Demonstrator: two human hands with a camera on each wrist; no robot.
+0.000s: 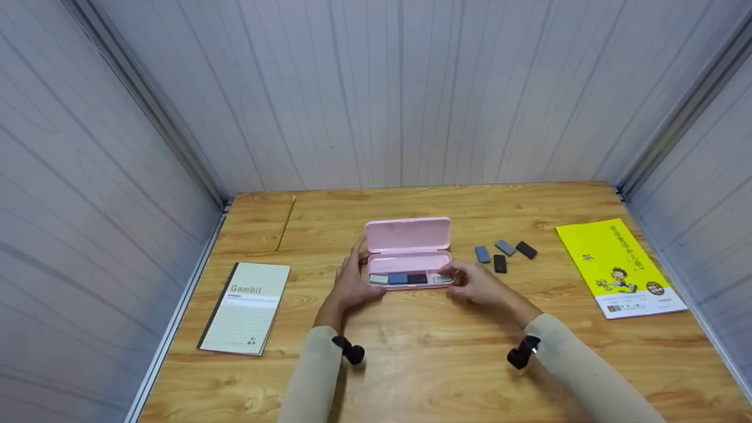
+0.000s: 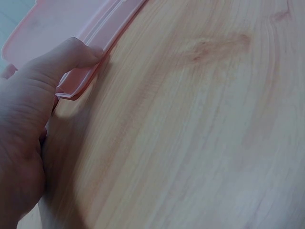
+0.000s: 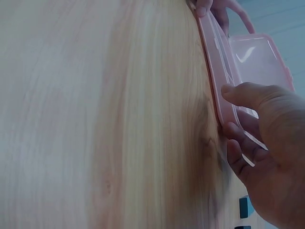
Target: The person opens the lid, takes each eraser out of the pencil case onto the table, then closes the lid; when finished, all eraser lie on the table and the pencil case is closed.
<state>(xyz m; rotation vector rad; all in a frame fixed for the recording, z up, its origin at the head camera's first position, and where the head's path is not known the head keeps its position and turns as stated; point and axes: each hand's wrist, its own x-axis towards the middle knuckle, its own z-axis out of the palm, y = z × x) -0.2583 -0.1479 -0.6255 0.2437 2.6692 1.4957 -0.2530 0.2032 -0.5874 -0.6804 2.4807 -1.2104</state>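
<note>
While the left hand (image 1: 351, 284) and right hand (image 1: 476, 284) grip the case (image 1: 405, 259) by its ends mid-table (image 1: 423, 346), filling looks partway: several blocks (image 1: 398, 279) inside, loose blocks (image 1: 482, 254) (four) left to its right, lid (image 1: 408, 236) up.

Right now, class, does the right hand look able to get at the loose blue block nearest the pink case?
Probably yes: the right hand touches the right end of the pink case, with apparently only bare tabletop between it and that blue block.
</note>
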